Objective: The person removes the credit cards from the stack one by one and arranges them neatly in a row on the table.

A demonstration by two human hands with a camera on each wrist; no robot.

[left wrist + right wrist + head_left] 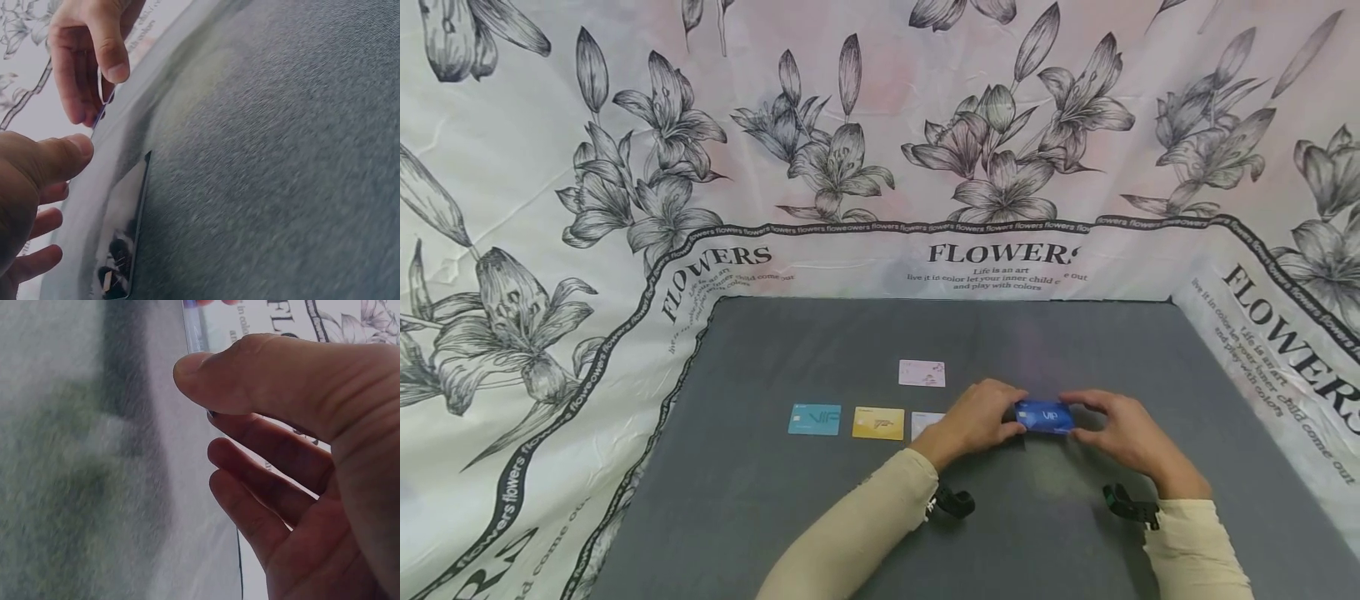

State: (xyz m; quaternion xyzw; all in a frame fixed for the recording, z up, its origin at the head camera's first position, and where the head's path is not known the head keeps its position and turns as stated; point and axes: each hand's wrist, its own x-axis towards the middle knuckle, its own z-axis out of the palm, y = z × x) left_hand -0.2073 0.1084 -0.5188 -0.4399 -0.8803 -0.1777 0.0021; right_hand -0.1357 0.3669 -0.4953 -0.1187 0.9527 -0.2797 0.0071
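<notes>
A blue card (pixel 1045 417) marked VIP is held between both hands, slightly above the dark table. My left hand (pixel 976 419) pinches its left end between thumb and fingers. At the right end, my right hand (pixel 1123 429) grips it the same way, with the other fingers loosely bent in the right wrist view. From the left wrist camera the blue card (pixel 99 116) shows only as a thin edge. A pale card (pixel 924 423) lies on the table partly hidden behind the left hand.
Left of the hands lie a yellow card (pixel 878 423) and a teal VIP card (pixel 815 419). Behind that row is a pale pink card (pixel 922 373). A flower-printed cloth (pixel 880 167) hangs around the dark grey table (pixel 820 350).
</notes>
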